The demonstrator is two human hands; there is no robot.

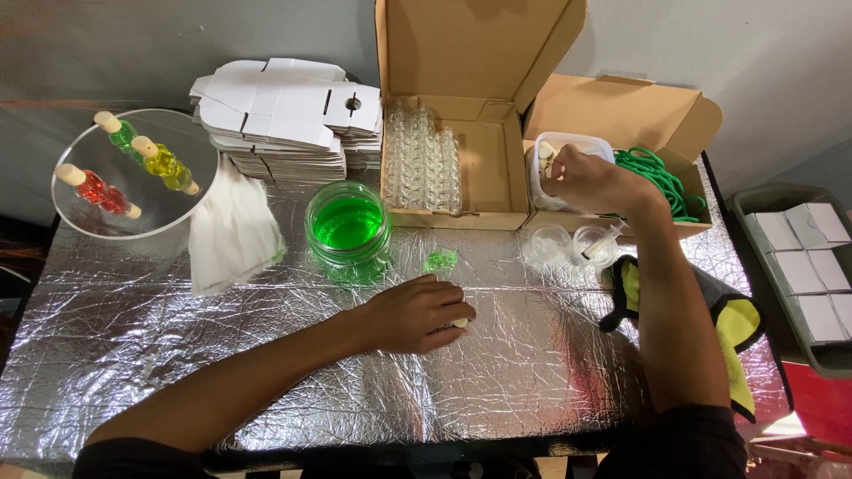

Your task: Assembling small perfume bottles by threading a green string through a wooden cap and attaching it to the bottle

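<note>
- While the left hand (415,315) rests palm-down on the foil-covered table (177,355), its fingers curl over a small pale object (460,323), largely hidden.
- Right hand (593,180): fingers pinched together inside a white plastic tub (568,142) standing in the right-hand cardboard box (621,106); what they grip cannot be told.
- Green liquid jar (348,225): upright, near the left hand, apart from it.
- Green cords (661,177): beside the tub.

Left hand (417,315) flat on foil-covered table (266,355), right hand (590,182) inside white tub (568,142).
</note>
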